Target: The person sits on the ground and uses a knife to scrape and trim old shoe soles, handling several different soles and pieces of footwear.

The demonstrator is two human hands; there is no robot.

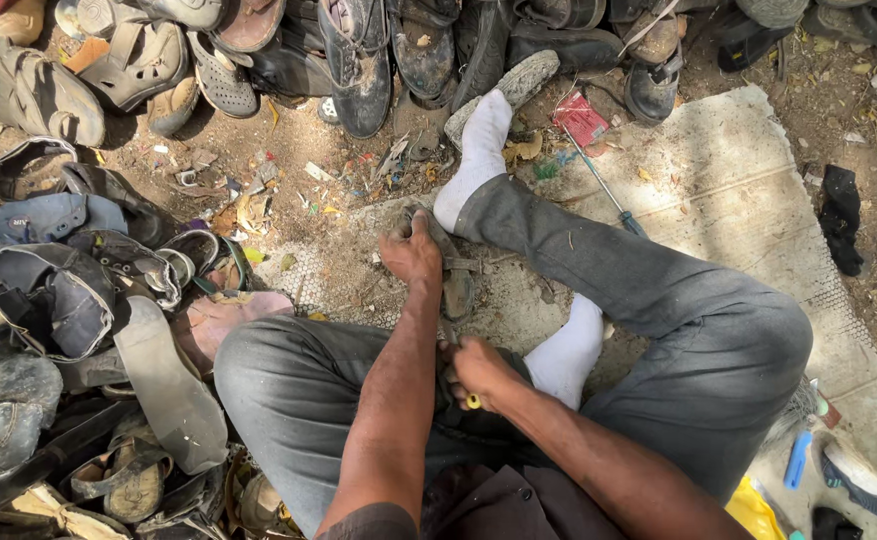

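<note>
Littered dirt ground (pixel 289 175), pale concrete slab (pixel 719 170), heaped worn shoes (pixel 69 300), dappled sunlight

Single head-worn view, steeply downward, close over lap, hands (pixel 449 320) and ground (pixel 719 170).

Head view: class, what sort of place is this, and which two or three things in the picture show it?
Probably an open-air cobbler's spot on the ground. Heaps of worn shoes and sandals ring the seated person, loose soles lie beside them, and the left hand presses a shoe part while the right hand grips a yellow-handled tool.
</note>
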